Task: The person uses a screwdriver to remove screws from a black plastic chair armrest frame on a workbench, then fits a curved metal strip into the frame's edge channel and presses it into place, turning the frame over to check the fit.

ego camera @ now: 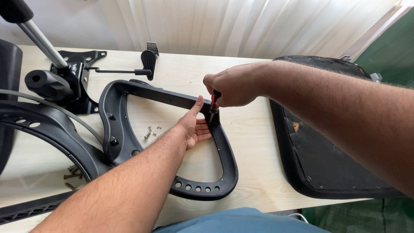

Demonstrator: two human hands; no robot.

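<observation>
Right hand (pixel 230 88) is clenching a red-handled screwdriver (pixel 214 103), tip apparently pointing down into the black plastic frame (pixel 226 151); left hand (pixel 194 127), fingers released, is bracing just inside that frame.

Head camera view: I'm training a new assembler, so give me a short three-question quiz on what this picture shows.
1. True or false: the right hand grips a red-handled screwdriver with its tip down on the black plastic loop-shaped chair frame.
2. Where does the left hand rest?
A. on the black mesh seat cushion
B. inside the frame's opening, palm up, against its inner edge
C. on the black metal tilt mechanism with lever
3. Fill in: a few small loose silver ____ lie on the pale wooden table inside the frame's opening.

Key: 1 true; 2 B; 3 screws.
</observation>
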